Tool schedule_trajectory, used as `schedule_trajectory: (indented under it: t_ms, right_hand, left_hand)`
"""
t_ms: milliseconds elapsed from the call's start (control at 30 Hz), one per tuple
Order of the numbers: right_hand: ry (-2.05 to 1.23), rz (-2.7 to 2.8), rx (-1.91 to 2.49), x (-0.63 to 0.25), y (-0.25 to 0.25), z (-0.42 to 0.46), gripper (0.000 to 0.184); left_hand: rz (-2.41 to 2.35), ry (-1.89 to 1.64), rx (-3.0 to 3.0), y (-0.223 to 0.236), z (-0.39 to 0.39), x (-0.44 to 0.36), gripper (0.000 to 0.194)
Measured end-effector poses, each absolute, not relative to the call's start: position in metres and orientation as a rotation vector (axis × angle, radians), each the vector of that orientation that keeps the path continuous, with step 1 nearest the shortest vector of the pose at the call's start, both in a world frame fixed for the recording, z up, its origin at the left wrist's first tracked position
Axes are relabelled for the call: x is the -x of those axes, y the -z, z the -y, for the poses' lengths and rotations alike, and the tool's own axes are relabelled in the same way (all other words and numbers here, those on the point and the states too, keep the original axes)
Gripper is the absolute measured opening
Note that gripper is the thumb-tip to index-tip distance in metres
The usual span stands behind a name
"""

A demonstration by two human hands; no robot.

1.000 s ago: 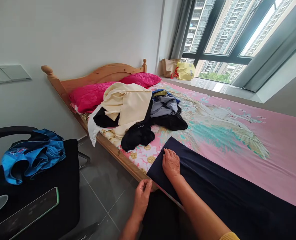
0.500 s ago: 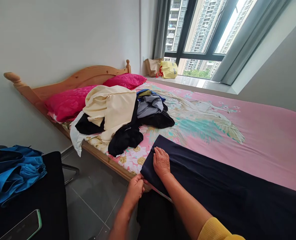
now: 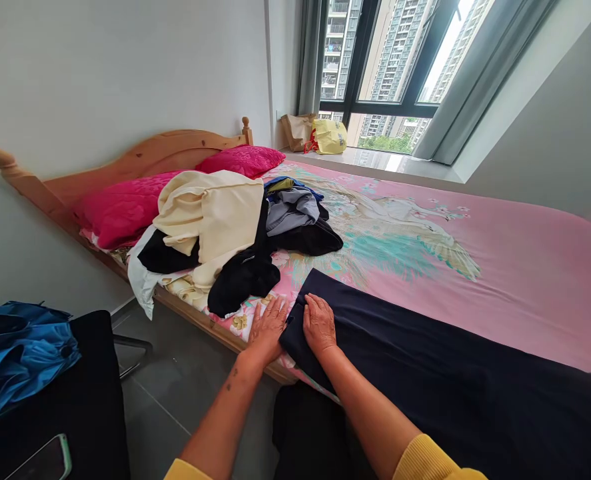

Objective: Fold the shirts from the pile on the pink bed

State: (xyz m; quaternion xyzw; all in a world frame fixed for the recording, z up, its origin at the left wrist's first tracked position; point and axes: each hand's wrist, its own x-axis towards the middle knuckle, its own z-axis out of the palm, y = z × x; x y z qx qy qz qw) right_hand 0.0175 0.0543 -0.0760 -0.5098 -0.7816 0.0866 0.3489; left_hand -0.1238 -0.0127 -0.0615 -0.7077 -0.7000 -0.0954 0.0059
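Observation:
A long dark navy garment [image 3: 415, 353], which looks like trousers folded lengthwise, lies flat along the near edge of the bed. My right hand [image 3: 320, 323] rests on top of it near its left end, palm down, with the fingers laid over the cloth. Beside that end, my left hand [image 3: 269, 327] lies on the floral bedding with its fingers spread, its thumb side close to the garment's edge. Beyond my hands is a heap of clothes: a cream garment [image 3: 225, 213], a grey one [image 3: 292, 210] and a crumpled black one [image 3: 242, 280].
Pink pillows [image 3: 125, 203] lean by the wooden headboard [image 3: 150, 150]. The pink bedsheet [image 3: 535, 267] stretches right. At lower left, a black chair [image 3: 95, 400] bears blue fabric [image 3: 25, 360] and a phone [image 3: 45, 460]. Bags [image 3: 330, 137] stand on the windowsill.
My left hand has let go of the garment's near corner, moved up and spread out on the bedding. My right hand stays on the garment. The view has shifted slightly right.

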Motion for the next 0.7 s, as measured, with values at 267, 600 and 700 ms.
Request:
schedule_trajectory:
  t_ms: [267,600,700]
  right_hand:
    - [-0.301,1.988,1.332,-0.018,0.075,-0.054,0.036]
    - [-0.338,1.933,1.301,-0.019,0.079,-0.057,0.039]
    - [-0.373,1.915,1.312,-0.018,0.081,-0.059,0.040]
  left_hand:
    - [2.307,0.326,2.115,0.065,0.006,0.121,0.052]
    - [2.468,0.541,2.055,0.061,-0.033,0.112,0.049]
    - [2.483,0.708,2.254,0.065,-0.039,0.111,0.043]
